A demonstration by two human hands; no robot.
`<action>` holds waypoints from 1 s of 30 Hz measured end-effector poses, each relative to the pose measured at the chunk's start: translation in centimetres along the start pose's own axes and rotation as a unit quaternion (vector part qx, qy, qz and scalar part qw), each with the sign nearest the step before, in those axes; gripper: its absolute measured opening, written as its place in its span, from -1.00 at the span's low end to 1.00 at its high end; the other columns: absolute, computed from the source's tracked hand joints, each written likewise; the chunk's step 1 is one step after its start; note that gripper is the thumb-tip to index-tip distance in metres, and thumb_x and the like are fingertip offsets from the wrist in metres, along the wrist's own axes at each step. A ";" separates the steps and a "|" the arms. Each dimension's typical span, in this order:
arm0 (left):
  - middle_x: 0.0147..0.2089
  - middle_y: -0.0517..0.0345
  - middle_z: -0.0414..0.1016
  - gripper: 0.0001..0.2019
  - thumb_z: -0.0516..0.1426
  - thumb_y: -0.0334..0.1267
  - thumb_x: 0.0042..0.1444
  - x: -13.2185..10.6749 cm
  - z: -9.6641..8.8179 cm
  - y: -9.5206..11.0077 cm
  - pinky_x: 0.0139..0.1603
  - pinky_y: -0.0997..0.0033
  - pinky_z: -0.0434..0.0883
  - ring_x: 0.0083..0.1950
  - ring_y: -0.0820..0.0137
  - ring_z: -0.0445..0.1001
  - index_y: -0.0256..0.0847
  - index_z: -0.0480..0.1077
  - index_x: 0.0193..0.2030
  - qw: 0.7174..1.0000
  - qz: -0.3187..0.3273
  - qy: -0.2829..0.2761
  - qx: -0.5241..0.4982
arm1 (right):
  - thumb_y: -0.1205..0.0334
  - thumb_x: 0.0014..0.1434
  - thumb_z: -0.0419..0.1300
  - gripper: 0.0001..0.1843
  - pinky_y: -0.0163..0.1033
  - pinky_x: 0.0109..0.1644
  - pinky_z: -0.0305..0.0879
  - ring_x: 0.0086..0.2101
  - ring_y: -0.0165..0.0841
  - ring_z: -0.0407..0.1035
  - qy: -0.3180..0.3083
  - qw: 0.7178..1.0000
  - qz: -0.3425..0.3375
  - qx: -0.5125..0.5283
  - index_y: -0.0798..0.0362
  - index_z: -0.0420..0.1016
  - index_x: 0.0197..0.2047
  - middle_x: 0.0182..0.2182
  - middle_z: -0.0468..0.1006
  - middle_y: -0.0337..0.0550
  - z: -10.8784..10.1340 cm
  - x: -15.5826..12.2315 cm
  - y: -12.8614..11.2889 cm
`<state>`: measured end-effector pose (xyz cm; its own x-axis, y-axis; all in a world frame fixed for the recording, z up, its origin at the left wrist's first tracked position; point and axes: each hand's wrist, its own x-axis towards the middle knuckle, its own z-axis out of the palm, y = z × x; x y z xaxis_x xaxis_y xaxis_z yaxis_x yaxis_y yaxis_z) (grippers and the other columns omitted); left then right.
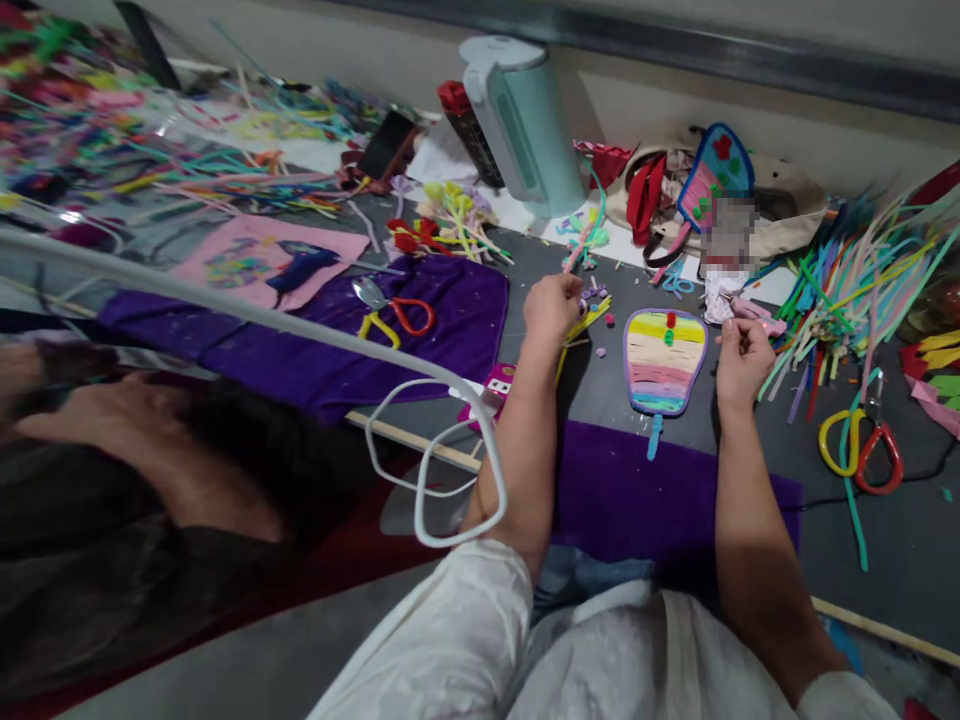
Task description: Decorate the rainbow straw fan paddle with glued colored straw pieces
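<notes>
My left hand (551, 308) is closed, its fingertips pinched at a small pile of purple bits and yellow strips (592, 305) on the grey table. My right hand (741, 355) is curled shut around a thin pink piece I cannot make out. Between both hands lies a paddle-shaped fan (664, 360) covered in rainbow stripes, with a purple rim, red and green dots at its top and a light blue handle pointing toward me.
Scissors with yellow and red handles (862, 445) lie at right beside a heap of coloured pipe cleaners (847, 290). Purple cloth (442, 320) holds another pair of scissors (394, 312). A pale green appliance (525, 120) stands behind. Another person's arm (112, 420) rests at left. A white cable (442, 470) loops nearby.
</notes>
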<state>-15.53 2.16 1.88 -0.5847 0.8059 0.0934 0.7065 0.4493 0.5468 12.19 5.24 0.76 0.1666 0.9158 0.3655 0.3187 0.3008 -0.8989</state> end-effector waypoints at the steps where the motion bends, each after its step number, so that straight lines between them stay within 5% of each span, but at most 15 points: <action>1: -0.03 -0.02 0.68 -0.70 0.15 -0.42 0.12 -0.2 -0.3 -0.3 0.01 0.21 0.42 0.00 0.12 0.58 -0.16 0.64 -0.06 1.000 -0.015 0.011 0.026 | -0.12 0.27 0.15 -0.64 -0.29 -0.40 0.22 -0.53 -0.40 0.29 0.001 1.000 -0.001 0.000 0.02 0.45 -0.31 -0.54 0.45 -0.29 0.0 0.0 0.1; 12: -0.01 -0.14 0.67 -0.63 0.17 -0.42 0.06 -1.3 0.4 -1.9 -0.02 0.18 0.46 0.06 0.00 0.58 -0.14 0.64 0.00 0.988 -0.033 -0.059 0.136 | -0.11 0.25 0.17 -0.63 -0.30 -0.42 0.15 -0.54 -0.42 0.22 -0.011 1.000 0.011 0.002 0.04 0.47 -0.32 -0.54 0.44 -0.30 0.1 -0.1 0.0; 21: 0.02 -0.11 0.63 -0.78 0.19 -0.35 0.12 -1.3 0.6 -2.3 -0.02 0.23 0.43 0.05 0.07 0.56 -0.15 0.61 -0.12 0.989 -0.047 -0.062 0.127 | -0.06 0.22 0.17 -0.67 -0.30 -0.42 0.16 -0.55 -0.41 0.22 -0.010 1.000 0.013 0.005 0.04 0.46 -0.35 -0.57 0.44 -0.30 0.1 -0.1 -0.4; 26: 0.00 -0.03 0.64 -0.77 0.14 -0.31 0.19 -2.2 -0.2 -1.6 0.00 0.32 0.41 0.02 0.20 0.55 -0.17 0.58 -0.08 0.994 -0.064 -0.008 0.093 | -0.07 0.20 0.16 -0.67 -0.28 -0.37 0.23 -0.52 -0.39 0.29 -0.017 1.000 0.018 0.003 0.04 0.47 -0.34 -0.54 0.49 -0.26 0.1 -0.1 -0.6; 30: -0.13 0.06 0.67 -0.75 0.21 -0.30 0.11 -2.6 -0.2 -1.2 -0.08 0.40 0.41 -0.12 0.28 0.57 -0.24 0.61 -0.08 0.996 0.009 -0.094 -0.008 | -0.08 0.20 0.15 -0.67 -0.26 -0.34 0.28 -0.49 -0.35 0.34 -0.023 0.999 0.022 0.009 0.03 0.46 -0.34 -0.54 0.49 -0.25 0.1 -0.1 -0.6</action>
<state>-14.92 -0.51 1.14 -0.4856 0.8726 -0.0528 0.7091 0.4285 0.5600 11.87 5.05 1.25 0.1368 0.9396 0.3138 0.2947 0.2639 -0.9184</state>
